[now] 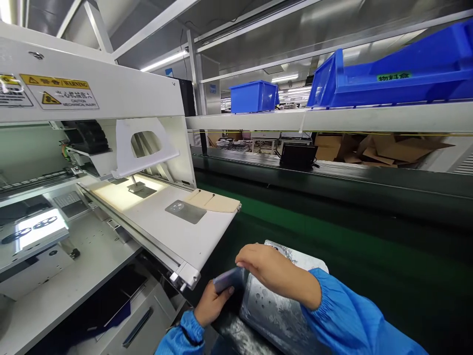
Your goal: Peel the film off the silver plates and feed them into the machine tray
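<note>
My left hand (211,303) grips a thin, shiny grey rectangular panel (226,279), its thumb on the near face. My right hand (264,266) reaches over the panel's upper corner, fingers bent and pinched at its edge; the fingertips are partly hidden. Below my right forearm lie metallic grey trays (273,315) with round marks, smeared with white and partly covered by the sleeve. A similar flat panel with round holes (185,211) rests on the white machine platform (173,236), to the left of my hands.
The white machine (148,93) with warning labels stands at left, a lit area (127,192) and a small screen (40,229) under it. A green conveyor belt (369,246) runs along the right. Blue bins (253,96) sit on the shelf (332,118) above; cardboard boxes (388,148) lie behind.
</note>
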Tool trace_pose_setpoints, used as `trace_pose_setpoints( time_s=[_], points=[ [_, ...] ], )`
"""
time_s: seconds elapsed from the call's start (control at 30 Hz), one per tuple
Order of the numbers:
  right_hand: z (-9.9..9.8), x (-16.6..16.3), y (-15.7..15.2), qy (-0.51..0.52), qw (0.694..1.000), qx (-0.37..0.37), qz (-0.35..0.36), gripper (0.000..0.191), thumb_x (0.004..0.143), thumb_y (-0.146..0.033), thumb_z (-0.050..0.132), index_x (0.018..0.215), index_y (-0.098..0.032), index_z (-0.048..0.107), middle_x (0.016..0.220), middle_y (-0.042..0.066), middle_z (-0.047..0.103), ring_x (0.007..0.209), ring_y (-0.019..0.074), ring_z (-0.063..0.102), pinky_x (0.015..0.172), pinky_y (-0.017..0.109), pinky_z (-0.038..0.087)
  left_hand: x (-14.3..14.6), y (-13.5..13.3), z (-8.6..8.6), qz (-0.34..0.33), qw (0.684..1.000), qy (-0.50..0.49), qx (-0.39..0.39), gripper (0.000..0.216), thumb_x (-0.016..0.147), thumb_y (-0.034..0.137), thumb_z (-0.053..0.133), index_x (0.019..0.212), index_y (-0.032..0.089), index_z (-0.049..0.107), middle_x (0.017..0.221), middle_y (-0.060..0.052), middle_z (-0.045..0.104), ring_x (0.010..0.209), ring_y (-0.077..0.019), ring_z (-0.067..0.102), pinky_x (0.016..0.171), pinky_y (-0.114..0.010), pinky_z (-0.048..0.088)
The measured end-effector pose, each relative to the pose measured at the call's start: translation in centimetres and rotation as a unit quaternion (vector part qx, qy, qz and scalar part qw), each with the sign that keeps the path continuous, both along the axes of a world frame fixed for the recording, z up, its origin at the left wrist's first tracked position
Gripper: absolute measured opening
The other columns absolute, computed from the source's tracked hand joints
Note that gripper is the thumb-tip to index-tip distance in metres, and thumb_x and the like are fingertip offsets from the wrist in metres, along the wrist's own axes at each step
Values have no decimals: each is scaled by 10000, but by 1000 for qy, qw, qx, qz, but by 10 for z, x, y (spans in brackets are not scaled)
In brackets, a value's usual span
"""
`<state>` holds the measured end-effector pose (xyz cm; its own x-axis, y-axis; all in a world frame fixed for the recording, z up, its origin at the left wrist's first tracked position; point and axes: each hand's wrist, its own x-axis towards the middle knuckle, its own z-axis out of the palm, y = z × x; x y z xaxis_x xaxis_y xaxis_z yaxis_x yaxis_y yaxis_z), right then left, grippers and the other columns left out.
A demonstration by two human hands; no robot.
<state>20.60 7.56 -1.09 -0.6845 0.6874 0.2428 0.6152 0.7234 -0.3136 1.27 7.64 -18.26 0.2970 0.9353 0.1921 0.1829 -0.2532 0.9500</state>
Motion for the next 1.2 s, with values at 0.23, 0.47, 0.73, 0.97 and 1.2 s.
trace_pose_setpoints(
  time_s=[0.23,0.47,0.73,0.97,1.2],
  points=[
    [1,-5,1,-50,999,-9,13,142,938,-270,548,970,-186,659,918,27,677,839,157,591,715,255,424,5,1,4,-24,1000,-12,-11,553,820,629,507,1077,187,715,1055,-92,740,1026,-281,650,983,-434,474],
    [-2,-3,9,-61,996,55,35,147,879,-71,550,847,-174,648,842,14,651,800,140,551,687,241,401,6,4,13,-37,999,-18,-27,600,789,662,524,1050,159,720,990,-88,747,958,-266,648,952,-404,476],
    [-6,-10,11,-102,958,249,97,234,881,-12,381,829,-124,580,786,67,582,703,172,487,599,283,412,8,6,21,-22,997,-58,-44,618,759,665,566,1028,127,708,1024,-105,734,1000,-284,630,968,-420,460],
    [-11,-8,14,30,911,403,86,297,926,-41,306,922,-101,596,866,112,621,874,209,547,769,343,464,5,8,23,-46,995,-88,-30,601,758,604,624,1100,113,679,1063,-119,715,992,-274,631,964,-434,455],
    [-14,-11,15,36,927,371,52,295,907,-23,339,891,-154,602,887,73,652,899,189,569,843,352,424,4,9,19,-37,994,-96,-25,602,769,598,615,1127,117,666,1092,-109,706,1015,-265,622,968,-424,452]
  ],
)
